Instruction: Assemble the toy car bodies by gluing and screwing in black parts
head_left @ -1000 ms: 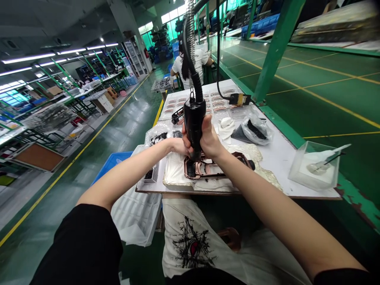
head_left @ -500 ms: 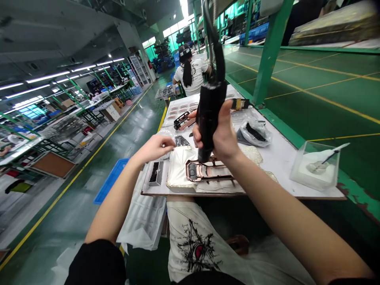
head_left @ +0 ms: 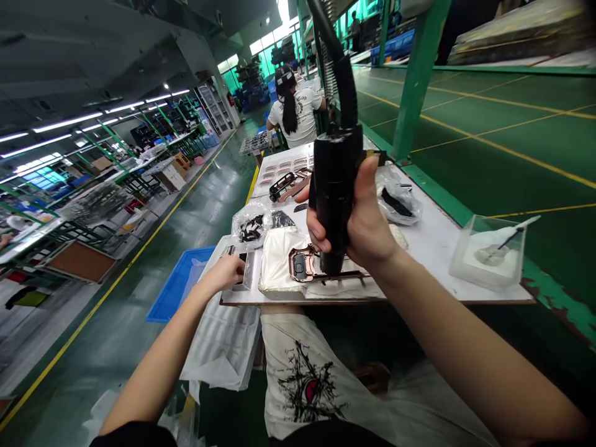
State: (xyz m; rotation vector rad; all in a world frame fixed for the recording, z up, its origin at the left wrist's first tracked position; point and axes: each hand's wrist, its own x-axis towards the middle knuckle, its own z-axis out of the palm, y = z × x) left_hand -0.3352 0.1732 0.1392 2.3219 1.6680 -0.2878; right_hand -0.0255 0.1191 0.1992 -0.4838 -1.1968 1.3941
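Observation:
My right hand (head_left: 370, 217) is wrapped round a black electric screwdriver (head_left: 336, 186), held upright with its cable running up from the top. Its lower end is over a copper-coloured model car body (head_left: 302, 267), which lies on a white padded cloth (head_left: 274, 264) and is partly hidden by the tool. Down at the left, my left hand (head_left: 226, 273) dips its curled fingers into a small open box (head_left: 249, 273) of tiny black pieces that look like screws. What the fingertips hold is hidden.
Beyond the cloth lie another car body (head_left: 289, 186), a bag of black parts (head_left: 251, 226) and a second bag (head_left: 398, 205). A clear box (head_left: 487, 254) with a white bottle stands at the right. A co-worker (head_left: 295, 112) sits ahead. A blue tray (head_left: 172, 292) is below left.
My left hand has moved down and left from above the cloth into the small box. The screwdriver in my right hand has come slightly lower and nearer.

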